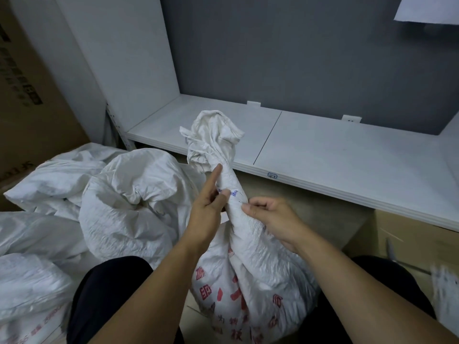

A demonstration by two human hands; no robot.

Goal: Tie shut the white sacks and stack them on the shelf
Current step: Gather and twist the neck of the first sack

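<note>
Sack (248,269), red print: below shelf (323,155) front edge. Neck (231,184) twisted, no tie visible. Left hand (207,212) pressed against neck, forefinger straight; right hand (270,219) pinching neck. 0 sacks visible on shelf. Other sacks (129,194): left of shelf, unstacked.

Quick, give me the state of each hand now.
Left hand: open, fingers pressed against the sack's twisted neck.
Right hand: closed, pinching the same neck.
</note>
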